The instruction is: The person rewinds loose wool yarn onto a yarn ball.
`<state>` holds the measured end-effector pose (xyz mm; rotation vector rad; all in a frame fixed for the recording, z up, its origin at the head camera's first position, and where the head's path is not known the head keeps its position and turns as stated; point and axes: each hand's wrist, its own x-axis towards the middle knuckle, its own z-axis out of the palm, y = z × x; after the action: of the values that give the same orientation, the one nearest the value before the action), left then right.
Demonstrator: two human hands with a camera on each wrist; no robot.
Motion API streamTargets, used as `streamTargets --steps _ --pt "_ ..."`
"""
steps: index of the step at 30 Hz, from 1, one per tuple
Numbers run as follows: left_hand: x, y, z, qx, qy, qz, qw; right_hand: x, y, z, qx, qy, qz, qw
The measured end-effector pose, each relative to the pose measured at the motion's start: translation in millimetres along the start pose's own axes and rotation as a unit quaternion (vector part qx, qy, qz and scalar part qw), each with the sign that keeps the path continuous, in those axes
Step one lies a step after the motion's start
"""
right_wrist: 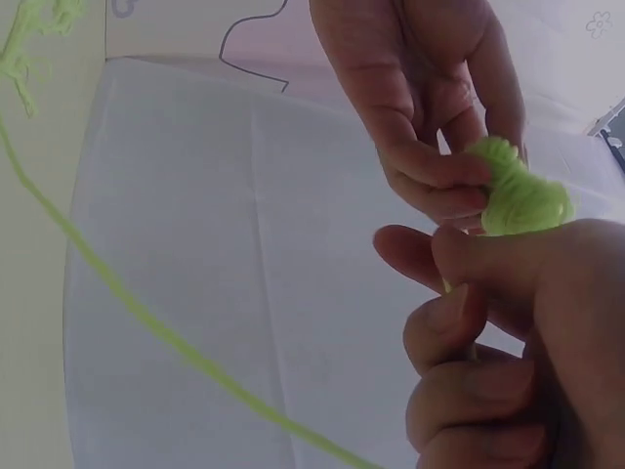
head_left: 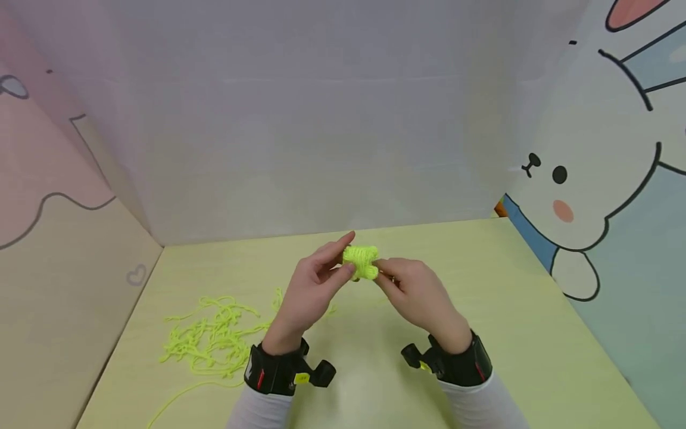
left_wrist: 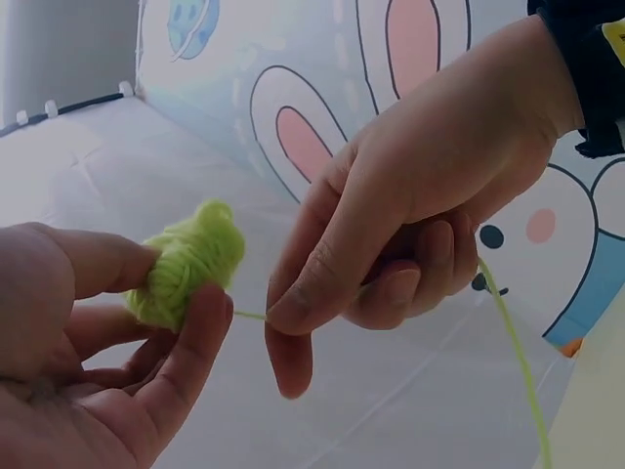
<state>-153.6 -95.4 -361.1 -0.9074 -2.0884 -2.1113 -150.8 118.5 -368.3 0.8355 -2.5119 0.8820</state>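
A small ball of neon yellow-green yarn [head_left: 360, 260] is held up above the table between both hands. My left hand [head_left: 317, 280] grips it from the left with thumb and fingers. Close on its right side, my right hand [head_left: 417, 292] pinches a strand between thumb and forefinger. In the left wrist view a short length of that strand runs from the yarn ball [left_wrist: 190, 262] to the right fingertips. More yarn [left_wrist: 516, 352] hangs down past the right hand's curled fingers. In the right wrist view, the right thumb partly covers the wound yarn [right_wrist: 527, 200].
A loose, tangled heap of the same yarn [head_left: 214, 336] lies on the pale table [head_left: 536, 357] at the left, with one strand trailing toward the front edge. White and cartoon-printed panels [head_left: 332, 119] stand round the back and sides. Each wrist wears a black camera band [head_left: 461, 360].
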Motion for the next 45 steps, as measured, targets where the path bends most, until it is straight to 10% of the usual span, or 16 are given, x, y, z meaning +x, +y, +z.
streamTargets --steps 9,17,29,45 --pt "5.2 -5.9 -3.8 -0.013 0.135 0.017 0.9906 0.0 -23.3 8.0 -0.013 -0.096 -0.059 0.9936" --pt "6.0 -13.7 1.0 0.12 0.164 0.06 0.9773 -6.9 -37.5 10.6 -0.029 -0.106 -0.109 0.9879" --pt "6.4 -15.0 3.4 0.218 0.013 0.094 0.9713 -4.9 -25.6 -15.3 -0.018 0.095 -0.109 0.9894" --pt "-0.4 -10.2 2.7 0.111 -0.107 0.083 0.9845 3.0 -9.0 -15.7 0.029 0.211 -0.046 0.9759"
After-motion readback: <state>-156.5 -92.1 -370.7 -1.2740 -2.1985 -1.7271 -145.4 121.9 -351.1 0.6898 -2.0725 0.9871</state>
